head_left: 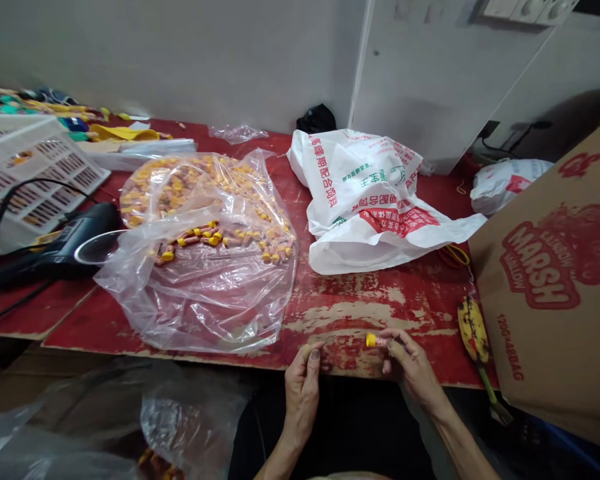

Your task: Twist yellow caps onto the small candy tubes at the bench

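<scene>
Between the thumb and fingers of my right hand is a small pinkish piece with a yellow end, held just above the table's front edge. My left hand is to its left, thumb against the curled fingers; whatever they may pinch is too small or hidden to make out. A clear plastic bag lies beyond my left hand, with many similar yellow-ended pieces in and on it. Farther back, right of that bag, rests a white sack with red and green print.
At the left are a white basket and a dark heat gun with a cable. A cardboard box stands at the right, beside a spotted banana. More clear plastic hangs below the worn red table.
</scene>
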`<state>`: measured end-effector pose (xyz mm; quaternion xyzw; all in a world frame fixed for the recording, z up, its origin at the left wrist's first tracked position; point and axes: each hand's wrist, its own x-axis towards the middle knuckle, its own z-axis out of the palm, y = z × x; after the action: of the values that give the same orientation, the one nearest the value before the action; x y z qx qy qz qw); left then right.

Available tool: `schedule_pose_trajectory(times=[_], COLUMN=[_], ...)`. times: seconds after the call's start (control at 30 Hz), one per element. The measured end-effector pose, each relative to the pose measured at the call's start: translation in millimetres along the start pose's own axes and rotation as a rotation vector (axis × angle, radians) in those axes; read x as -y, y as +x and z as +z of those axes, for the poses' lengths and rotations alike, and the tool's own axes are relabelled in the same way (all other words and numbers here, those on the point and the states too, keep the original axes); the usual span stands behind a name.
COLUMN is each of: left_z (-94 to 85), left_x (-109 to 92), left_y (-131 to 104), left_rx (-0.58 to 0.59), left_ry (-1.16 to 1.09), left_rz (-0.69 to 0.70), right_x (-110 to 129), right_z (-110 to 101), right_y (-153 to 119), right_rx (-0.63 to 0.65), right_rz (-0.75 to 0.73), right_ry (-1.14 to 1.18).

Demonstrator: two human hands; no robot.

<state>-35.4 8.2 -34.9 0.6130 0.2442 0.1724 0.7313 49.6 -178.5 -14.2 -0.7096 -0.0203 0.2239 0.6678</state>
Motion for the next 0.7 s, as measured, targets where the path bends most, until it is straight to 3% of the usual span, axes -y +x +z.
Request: schedule_pose_trajectory(times=[0.1, 0.33, 0.5, 0.7], left_z=[0.2, 0.0, 0.0, -1.5], left_x=[1, 4, 1, -1], left_y=[0, 1, 4, 6], left_rx=[0.002, 0.021, 0.026, 0.057], left_ry=[0.015, 0.027, 0.043, 0.047], left_rz=[-0.002, -0.011, -0.023, -0.030], right_x=[-1, 4, 4, 1], right_z=[6, 20, 36, 44], right_y=[-2, 1, 6, 14], right_rx=[0.015, 0.139, 0.191, 0.211], right_rz=[-0.008, 0.019, 0.137, 0.254], right_ry=[0.208, 0.436, 0.766, 0.875])
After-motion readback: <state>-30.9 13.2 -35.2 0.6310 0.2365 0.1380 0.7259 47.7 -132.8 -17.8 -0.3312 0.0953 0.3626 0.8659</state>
